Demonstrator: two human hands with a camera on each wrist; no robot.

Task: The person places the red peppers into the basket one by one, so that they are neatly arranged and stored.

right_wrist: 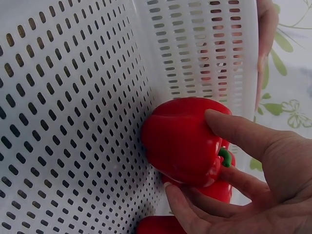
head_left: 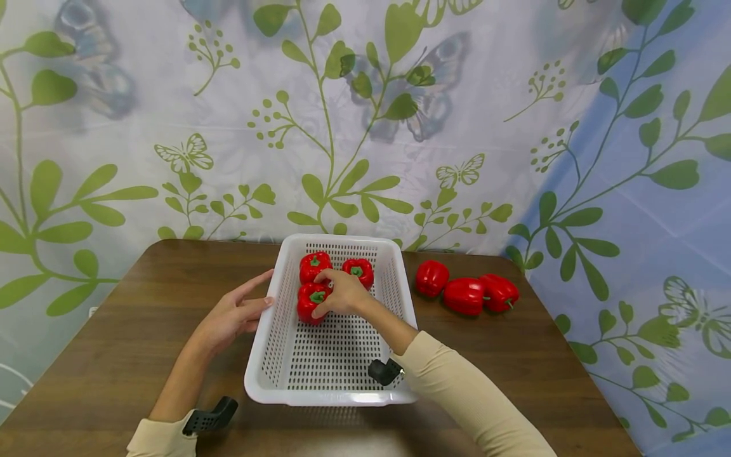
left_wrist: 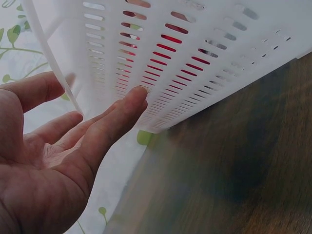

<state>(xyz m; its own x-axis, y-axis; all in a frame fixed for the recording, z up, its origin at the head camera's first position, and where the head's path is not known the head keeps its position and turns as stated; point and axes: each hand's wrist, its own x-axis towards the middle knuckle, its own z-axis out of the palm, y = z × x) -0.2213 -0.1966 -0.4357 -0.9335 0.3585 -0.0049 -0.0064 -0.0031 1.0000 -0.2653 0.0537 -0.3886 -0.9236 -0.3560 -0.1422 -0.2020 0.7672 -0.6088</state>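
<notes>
A white perforated plastic basket (head_left: 333, 398) stands on the table. My right hand (head_left: 342, 293) reaches into it and grips a red bell pepper (right_wrist: 183, 136), thumb on one side and fingers on the other, around the green stem. This pepper stands upright near the basket's left wall. Behind it in the basket sits a second red bell pepper (head_left: 314, 263), and a third red pepper (head_left: 362, 269) is to its right, partly covered by the hand. At the outside of the left wall, my left hand (left_wrist: 63, 156) has its fingers extended, fingertips right at the rim and side.
Several more things lie about: red bell peppers (head_left: 431, 278) on their sides, grouped on the table right of the basket. The brown wooden table (head_left: 188, 279) meets a leaf-and-butterfly patterned curtain (head_left: 228, 127) behind the basket. Dark wrist cameras (head_left: 211, 417) sit on both forearms.
</notes>
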